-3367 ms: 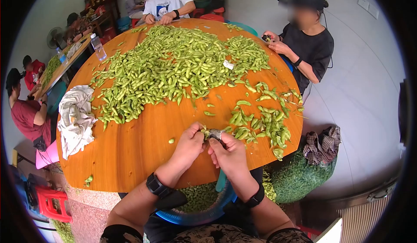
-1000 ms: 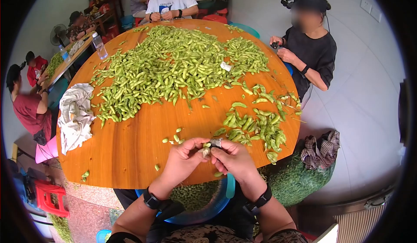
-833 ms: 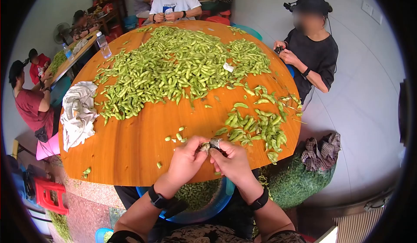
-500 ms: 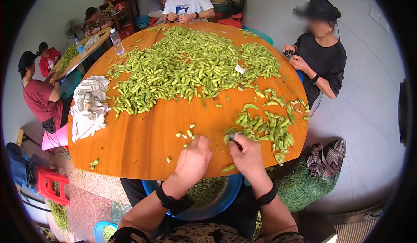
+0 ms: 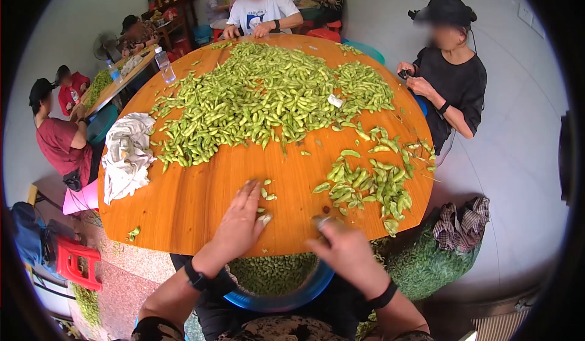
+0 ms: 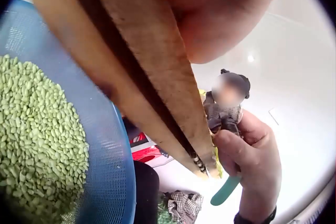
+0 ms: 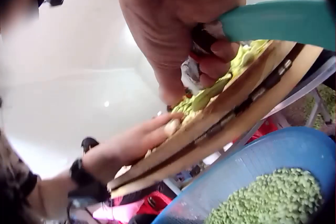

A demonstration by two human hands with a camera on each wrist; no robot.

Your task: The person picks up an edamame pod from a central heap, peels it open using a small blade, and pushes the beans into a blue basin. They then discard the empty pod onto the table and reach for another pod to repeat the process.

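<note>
The left hand [image 5: 237, 222] lies with fingers straight, gripping nothing, beside loose shelled beans [image 5: 266, 195] close to the near edge of the surface [image 5: 183, 207], perhaps to gather them; the right hand [image 5: 348, 251], also by that edge, grips a teal-handled tool [image 7: 283, 22]. A blue basin [image 5: 274, 304] of beans sits below, probably to catch more; pods [image 5: 256, 97] heap toward the far edge. Lettering on a white shirt [image 5: 268, 9] is too small to read surely

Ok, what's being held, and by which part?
The right hand grips a teal-ended tool by its other end, mostly hidden in the hand. The left hand, fingers straight, appears to hold nothing.
</note>
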